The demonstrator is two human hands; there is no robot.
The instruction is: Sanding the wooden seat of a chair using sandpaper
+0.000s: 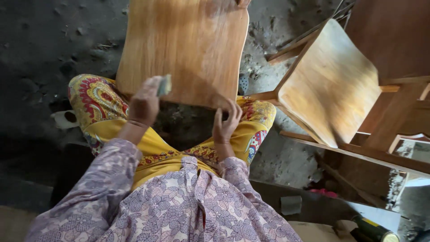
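A curved wooden seat panel (183, 45) leans against my knees, its lower edge resting between my legs. My left hand (144, 104) is closed around a small grey-green sanding pad (164, 85), held at the panel's lower left part. My right hand (225, 122) grips the panel's bottom edge, fingers spread over the wood. I sit in yellow patterned trousers and a purple floral top.
A wooden chair (331, 85) lies tilted to the right, its frame rails (358, 152) reaching the right edge. The floor (49, 40) is dark and dusty. A small grey block (291, 205) and a dark bottle (374, 230) lie at the lower right.
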